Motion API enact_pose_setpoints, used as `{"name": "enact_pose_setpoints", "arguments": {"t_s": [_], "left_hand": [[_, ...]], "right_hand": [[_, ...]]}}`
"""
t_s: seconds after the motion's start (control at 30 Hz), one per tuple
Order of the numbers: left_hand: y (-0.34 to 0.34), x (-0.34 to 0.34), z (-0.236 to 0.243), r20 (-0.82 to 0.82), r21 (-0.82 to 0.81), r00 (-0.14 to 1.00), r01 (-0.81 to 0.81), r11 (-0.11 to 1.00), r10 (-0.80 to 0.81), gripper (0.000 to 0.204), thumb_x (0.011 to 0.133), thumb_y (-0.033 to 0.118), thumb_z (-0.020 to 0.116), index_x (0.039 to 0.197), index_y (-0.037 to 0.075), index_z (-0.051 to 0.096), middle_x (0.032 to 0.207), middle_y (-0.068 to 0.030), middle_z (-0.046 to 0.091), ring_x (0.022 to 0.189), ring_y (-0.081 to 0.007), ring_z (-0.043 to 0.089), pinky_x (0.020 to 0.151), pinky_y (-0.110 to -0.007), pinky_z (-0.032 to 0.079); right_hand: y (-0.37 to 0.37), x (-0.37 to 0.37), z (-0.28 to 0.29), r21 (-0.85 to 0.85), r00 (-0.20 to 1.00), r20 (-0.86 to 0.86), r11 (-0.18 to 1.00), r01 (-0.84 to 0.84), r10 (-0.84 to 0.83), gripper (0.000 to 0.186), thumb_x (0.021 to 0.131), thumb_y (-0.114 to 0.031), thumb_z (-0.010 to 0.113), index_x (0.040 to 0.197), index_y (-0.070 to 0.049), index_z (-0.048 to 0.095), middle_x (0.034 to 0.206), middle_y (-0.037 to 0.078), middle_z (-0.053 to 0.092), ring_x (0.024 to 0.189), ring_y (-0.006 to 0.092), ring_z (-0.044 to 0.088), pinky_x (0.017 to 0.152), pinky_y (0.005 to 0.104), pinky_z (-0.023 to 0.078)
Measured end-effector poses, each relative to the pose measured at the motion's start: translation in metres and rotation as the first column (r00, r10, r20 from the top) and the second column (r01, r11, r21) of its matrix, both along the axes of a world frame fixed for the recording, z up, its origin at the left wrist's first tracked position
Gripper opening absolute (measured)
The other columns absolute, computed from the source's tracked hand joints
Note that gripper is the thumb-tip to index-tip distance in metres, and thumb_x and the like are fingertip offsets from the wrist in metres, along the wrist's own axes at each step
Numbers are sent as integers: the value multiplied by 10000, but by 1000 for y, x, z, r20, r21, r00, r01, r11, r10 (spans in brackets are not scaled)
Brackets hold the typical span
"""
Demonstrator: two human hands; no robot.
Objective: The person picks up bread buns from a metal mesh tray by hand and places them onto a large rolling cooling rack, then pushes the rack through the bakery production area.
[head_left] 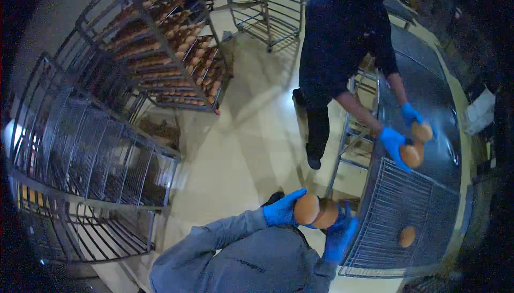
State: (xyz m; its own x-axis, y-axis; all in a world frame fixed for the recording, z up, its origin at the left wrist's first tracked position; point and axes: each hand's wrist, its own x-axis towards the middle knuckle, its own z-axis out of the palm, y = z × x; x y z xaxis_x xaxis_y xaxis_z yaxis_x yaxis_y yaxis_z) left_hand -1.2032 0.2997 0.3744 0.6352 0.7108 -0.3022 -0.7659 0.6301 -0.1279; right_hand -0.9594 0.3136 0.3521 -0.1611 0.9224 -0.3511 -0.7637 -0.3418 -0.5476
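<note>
My left hand [281,210], in a blue glove, is closed around a round golden-brown bun [307,209]. My right hand [339,237], gloved the same way, grips a second bun [327,215]; its fingers are partly in shadow. The two buns sit side by side in front of my chest and overlap in the view. Just to the right of my right hand lies a wire cooling rack [375,223] on a dark metal table [415,87]. One bun [407,237] rests on that rack.
Across the table's left side stands a co-worker [342,41] in dark clothes, holding two buns [412,156] in blue-gloved hands over the table. A tall rack full of buns [176,52] stands far left. A trolley of wire shelves [101,153] is nearer; another rack [267,9] stands behind.
</note>
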Motion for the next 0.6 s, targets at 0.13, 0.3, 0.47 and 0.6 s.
{"name": "enact_pose_setpoints", "arguments": {"t_s": [0.13,0.3,0.47,0.6], "left_hand": [[-4,32,-50,-288,79,957,-15,997,37,527,1003,392,573,1406,63,488,1349,-133,603,1237,-291,592,1076,-505,471],[-3,32,-59,-244,-2,970,-13,1000,12,430,1019,328,543,1336,37,548,1293,-140,643,1190,-278,622,1069,-475,477],[-8,29,0,-379,323,911,-32,946,160,451,1017,240,580,1416,63,462,1379,-109,570,1238,-220,575,1060,-438,481],[-9,31,10,-579,640,712,95,763,397,550,997,212,623,1479,92,386,1421,-96,529,1240,-205,565,1058,-420,479]], "right_hand": [[2,-14,-27,93,982,-129,988,-124,135,662,1020,-518,356,1499,-64,407,1464,203,489,1329,365,483,1145,505,349],[3,-16,-17,22,977,-121,985,-173,174,639,1022,-514,352,1468,-67,448,1429,170,533,1306,347,506,1143,506,349],[4,4,-35,93,975,142,979,-183,169,591,1001,-490,478,1419,-72,489,1427,120,543,1312,293,514,1101,455,406],[-2,17,-29,165,958,279,980,-112,63,557,971,-455,555,1382,-81,519,1397,99,565,1282,294,539,1066,447,445]]}}
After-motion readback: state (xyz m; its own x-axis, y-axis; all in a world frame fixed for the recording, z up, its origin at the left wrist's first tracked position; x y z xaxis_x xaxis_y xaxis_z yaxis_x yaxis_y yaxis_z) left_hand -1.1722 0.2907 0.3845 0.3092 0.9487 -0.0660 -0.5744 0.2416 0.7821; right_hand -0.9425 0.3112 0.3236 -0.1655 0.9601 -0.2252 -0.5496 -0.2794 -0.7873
